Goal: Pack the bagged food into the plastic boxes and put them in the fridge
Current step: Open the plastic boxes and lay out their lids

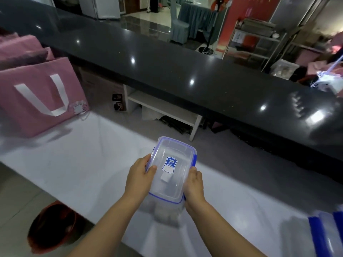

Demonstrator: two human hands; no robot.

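Both forearms come in from the bottom edge, two hands on one plastic box (167, 184). Left hand (141, 175) grips the box's left side, thumb flat on the lid, fingers curled round the edge. Right hand (194, 186) grips the near right corner, fingers wrapped down the wall. I count one lid, seated on the box, clear with blue trim and one blue-and-white label in the middle. One blue clip shows on the right side, and I can't read the others. Pale lumps show through the near wall, too blurred to count.

Box sits over the near middle of the white table (83, 164). I can't tell whether it rests on the table or hangs just above.

Around it:
- one pink bag (37, 101) with white handles, far left on the table, more pink behind it, count unclear
- one clear blue-edged piece (326, 236) at bottom right, cut off by the frame
- one red bucket (53, 225) on the floor, left of the table
- one long black counter (167, 67) beyond the table, one white shelf (163, 106) under it
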